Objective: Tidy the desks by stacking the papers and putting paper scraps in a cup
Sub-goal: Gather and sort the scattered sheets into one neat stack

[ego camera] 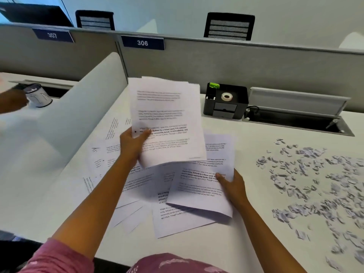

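White papers [167, 115] pinched in left fingers [144, 133].

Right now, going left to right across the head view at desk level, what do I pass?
Cup → curved white divider → left hand holding a sheaf of papers → right hand → black desk organizer → paper scraps.

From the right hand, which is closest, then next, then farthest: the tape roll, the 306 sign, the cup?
From the right hand:
1. Tape roll, straight behind, in the black organizer.
2. 306 sign, up on the partition.
3. Cup, far left, next desk.
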